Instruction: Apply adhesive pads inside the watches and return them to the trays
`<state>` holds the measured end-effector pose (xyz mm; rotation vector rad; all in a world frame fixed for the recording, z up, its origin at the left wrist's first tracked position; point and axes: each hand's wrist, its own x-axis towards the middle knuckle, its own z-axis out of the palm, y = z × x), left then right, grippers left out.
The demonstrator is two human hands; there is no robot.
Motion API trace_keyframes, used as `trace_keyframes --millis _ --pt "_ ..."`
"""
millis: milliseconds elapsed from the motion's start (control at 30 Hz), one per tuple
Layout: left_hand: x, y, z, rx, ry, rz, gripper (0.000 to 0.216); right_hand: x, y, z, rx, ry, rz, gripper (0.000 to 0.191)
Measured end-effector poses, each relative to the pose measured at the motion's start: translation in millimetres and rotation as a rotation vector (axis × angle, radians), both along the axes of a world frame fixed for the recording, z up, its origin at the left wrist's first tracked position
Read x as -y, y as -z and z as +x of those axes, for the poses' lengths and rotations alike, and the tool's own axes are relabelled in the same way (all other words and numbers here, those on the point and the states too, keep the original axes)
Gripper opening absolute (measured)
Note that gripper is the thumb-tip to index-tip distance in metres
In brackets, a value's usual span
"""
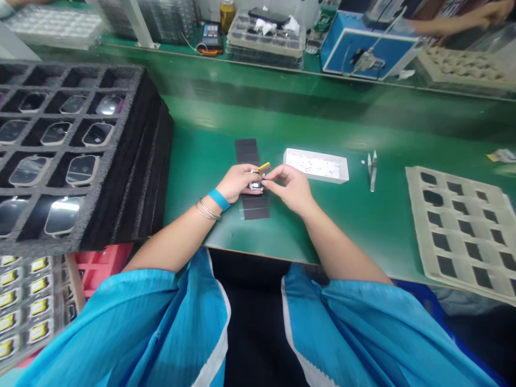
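My left hand (236, 184) is closed around a small smartwatch case (255, 186), its open inside facing up. A flat yellow piece (264, 167) sticks out at the case's upper edge. At the right side of the case, my right hand (293, 189) pinches with thumb and forefinger; whatever is between the tips is too small to make out. Beneath both hands a dark strip mat (256, 208) lies on the green table. Just beyond my right hand stands a shallow white box (338, 178) with many tiny pieces in it.
Metal tweezers (372, 173) lie to the right. Further right is a beige molded tray (421, 236) with pockets. Stacked black foam trays (137, 134) holding watch units rise at the left. Below them sits a clear tray (24, 301) of yellow-marked parts. A blue device (342, 40) stands behind.
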<state>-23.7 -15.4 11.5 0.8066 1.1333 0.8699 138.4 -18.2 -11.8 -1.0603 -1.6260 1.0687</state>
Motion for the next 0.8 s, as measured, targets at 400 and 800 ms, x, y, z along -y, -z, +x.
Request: trace_keyframes --millis 400,800 --pt "0 1.0 2 0.018 -0.022 -0.014 0.008 5 1.4 -6 0.119 0.047 0.082 0.015" --pt "2 2.5 1 0.082 0.030 -0.047 0.013 -11 6.4 2 0.041 0.125 0.027 0.027"
